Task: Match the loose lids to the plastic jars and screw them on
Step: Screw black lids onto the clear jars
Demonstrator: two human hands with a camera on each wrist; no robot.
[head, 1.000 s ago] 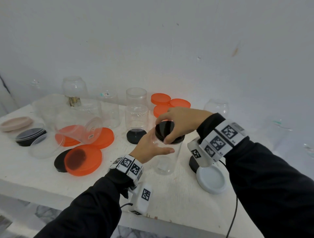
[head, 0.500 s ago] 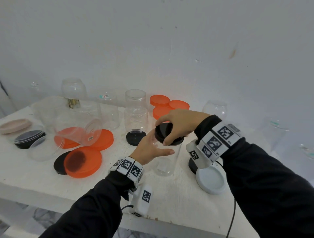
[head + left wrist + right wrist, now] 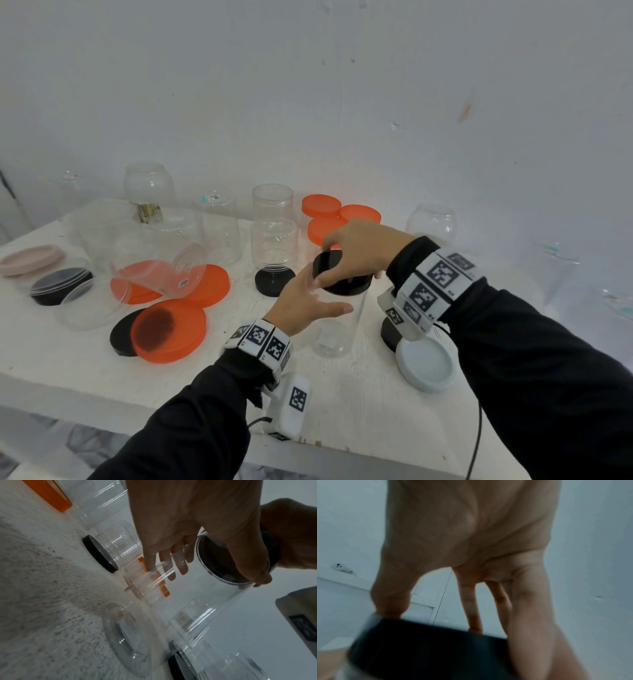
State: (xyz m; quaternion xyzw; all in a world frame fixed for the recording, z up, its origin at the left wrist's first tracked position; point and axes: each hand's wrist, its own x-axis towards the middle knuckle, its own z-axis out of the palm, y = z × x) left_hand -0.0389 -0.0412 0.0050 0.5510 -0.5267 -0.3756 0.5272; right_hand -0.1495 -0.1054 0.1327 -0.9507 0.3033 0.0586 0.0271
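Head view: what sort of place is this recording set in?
Probably a bare indoor room set up for recording, not a kitchen. A rough white-painted table stands against a plain scuffed white wall. On it are only empty clear plastic jars and loose orange lids, with no food or appliances in view.

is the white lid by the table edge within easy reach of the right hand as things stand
Probably yes, once free: the right hand grips the black lid on the jar, and the white lid lies uncovered just below that wrist.

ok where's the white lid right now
In the head view the white lid lies on the table at the near right, under the right wrist, overlapping a black lid, just right of the jar being capped.
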